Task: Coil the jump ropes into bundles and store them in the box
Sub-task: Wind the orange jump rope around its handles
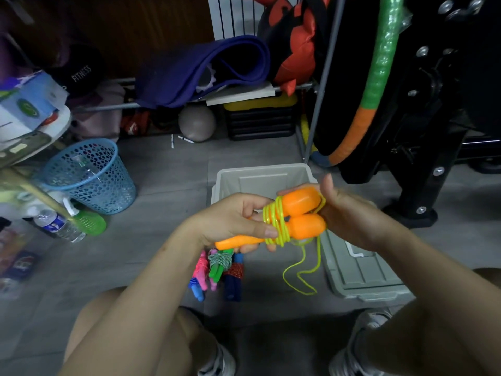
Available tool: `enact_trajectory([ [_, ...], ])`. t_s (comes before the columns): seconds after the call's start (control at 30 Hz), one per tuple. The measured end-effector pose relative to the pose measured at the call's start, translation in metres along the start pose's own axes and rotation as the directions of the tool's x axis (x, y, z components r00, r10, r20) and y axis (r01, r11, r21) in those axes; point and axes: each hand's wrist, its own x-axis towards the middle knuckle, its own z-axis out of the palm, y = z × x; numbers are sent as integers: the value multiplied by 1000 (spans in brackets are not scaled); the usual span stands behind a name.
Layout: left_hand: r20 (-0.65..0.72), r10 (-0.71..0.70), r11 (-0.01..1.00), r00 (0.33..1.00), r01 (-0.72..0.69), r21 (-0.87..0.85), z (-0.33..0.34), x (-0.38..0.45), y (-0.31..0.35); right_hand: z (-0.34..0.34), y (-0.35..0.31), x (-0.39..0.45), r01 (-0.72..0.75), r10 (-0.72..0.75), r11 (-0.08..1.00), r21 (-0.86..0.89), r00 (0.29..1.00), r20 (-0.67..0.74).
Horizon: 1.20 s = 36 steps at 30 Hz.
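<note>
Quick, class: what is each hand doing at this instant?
Left hand: grips the orange handles.
Right hand: holds the handles' thick ends and yellow cord.

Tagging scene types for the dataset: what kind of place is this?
Probably a home gym corner or sports-gear storage area. A rolled purple exercise mat lies on a metal rack, a grey exercise ball sits beneath it, and a green-and-orange hoop hangs beside black fitness equipment.

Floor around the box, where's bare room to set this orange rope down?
Bare grey floor lies between the blue basket and the box. Crowded: bundled ropes at your knees, the lid right of them.
</note>
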Motion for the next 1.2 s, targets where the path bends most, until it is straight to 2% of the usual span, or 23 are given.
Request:
enact_trajectory([
  [0.1,-59,19,999,998,-22,-38,1,5,-7,2,5,-3,51,-52,998,-37,998,-23],
  [0.27,-181,-32,999,983,31,-13,3,8,-7,-1,1,-4,5,-21,976,-217,997,-69],
  [0.43,-246,-69,988,967,101,120,5,8,-5,1,3,-3,-43,-16,921,-387,989,-149],
  [0.6,-296,-42,944,954,135,302,9,12,-8,-1,4,4,-41,-25,957,-286,975,-222],
  [0.77,-282,-72,901,957,184,392,11,16,-17,-3,11,9,-86,-15,931,-354,962,-273],
  [0.93,-261,-9,934,965,101,343,7,14,-11,-2,4,9,-9,-48,974,-226,968,-246],
  [1.0,-277,25,934,961,76,350,8,15,-11,-1,4,7,-6,-54,974,-227,966,-254],
  [1.2,-372,105,993,922,-78,88,3,15,-10,13,17,5,-55,-9,986,-157,925,-381],
])
